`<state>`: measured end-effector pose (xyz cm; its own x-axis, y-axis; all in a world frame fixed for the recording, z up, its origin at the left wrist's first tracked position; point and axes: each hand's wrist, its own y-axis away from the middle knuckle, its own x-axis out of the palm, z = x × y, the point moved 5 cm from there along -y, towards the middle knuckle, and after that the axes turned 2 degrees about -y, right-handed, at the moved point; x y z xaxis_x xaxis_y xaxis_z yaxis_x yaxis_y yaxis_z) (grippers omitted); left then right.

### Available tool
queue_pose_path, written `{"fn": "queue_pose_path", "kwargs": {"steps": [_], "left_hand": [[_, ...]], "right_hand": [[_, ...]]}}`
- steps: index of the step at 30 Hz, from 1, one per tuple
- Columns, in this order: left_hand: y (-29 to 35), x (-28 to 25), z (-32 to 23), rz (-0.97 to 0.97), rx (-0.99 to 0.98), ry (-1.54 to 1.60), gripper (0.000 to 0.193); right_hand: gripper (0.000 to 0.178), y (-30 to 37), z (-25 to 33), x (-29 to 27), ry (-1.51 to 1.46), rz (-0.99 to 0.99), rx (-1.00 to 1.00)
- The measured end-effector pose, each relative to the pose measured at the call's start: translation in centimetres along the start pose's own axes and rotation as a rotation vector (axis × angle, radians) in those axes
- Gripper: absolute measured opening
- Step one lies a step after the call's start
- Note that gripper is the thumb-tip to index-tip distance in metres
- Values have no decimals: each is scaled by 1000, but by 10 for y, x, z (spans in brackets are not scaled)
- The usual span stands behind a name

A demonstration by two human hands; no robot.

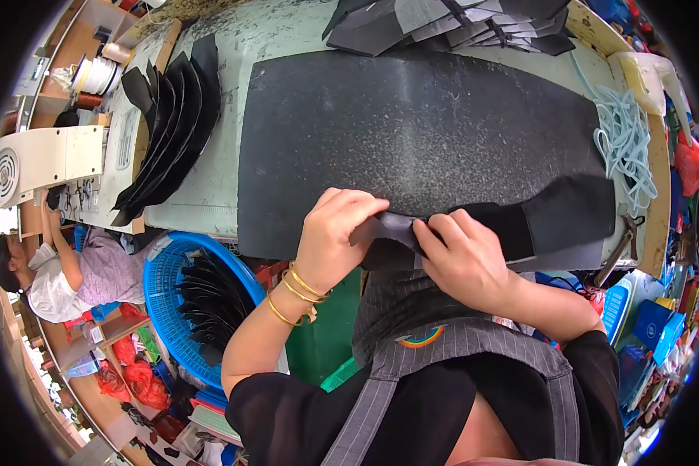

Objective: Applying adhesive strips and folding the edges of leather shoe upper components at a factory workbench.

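Observation:
A long black piece of leather-like sheet (571, 217) lies along the near edge of a dark work mat (412, 124), its right end flat on the mat. Its left end is lifted and folded over between my two hands. My left hand (334, 233), with gold bangles at the wrist, pinches the raised end between thumb and fingers. Close beside it, my right hand (466, 256) grips the folded edge, thumb toward the left hand. The fingers hide part of the fold.
Curved black pieces (175, 124) stand fanned out at left; more flat dark pieces (450, 27) are heaped at the back. A blue basket (159, 295) holds similar pieces. Pale blue cord (629, 140) and a hammer (621, 241) lie right. A person (78, 272) sits at a machine (54, 159).

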<state>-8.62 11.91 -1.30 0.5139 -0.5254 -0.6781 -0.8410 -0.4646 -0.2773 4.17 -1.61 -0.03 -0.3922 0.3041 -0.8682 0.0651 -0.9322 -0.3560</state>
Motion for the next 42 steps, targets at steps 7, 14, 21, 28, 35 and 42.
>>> {"fn": "queue_pose_path", "kwargs": {"steps": [7,14,21,28,35,42], "left_hand": [[-8,-9,-1,134,302,-174,28],[-14,-14,1,98,322,-320,30],[-26,-16,14,237,203,-143,27],[-6,-24,-10,171,826,-734,30],[34,-4,-27,335,442,-675,42],[41,48,-55,291,227,-105,65]], "right_hand": [[55,1,20,13,250,165,-130],[87,4,9,26,-89,183,30],[88,-2,14,25,-14,148,25],[88,-12,23,27,28,215,65],[74,-3,12,24,58,203,100],[40,54,18,-22,159,37,-180]]}}
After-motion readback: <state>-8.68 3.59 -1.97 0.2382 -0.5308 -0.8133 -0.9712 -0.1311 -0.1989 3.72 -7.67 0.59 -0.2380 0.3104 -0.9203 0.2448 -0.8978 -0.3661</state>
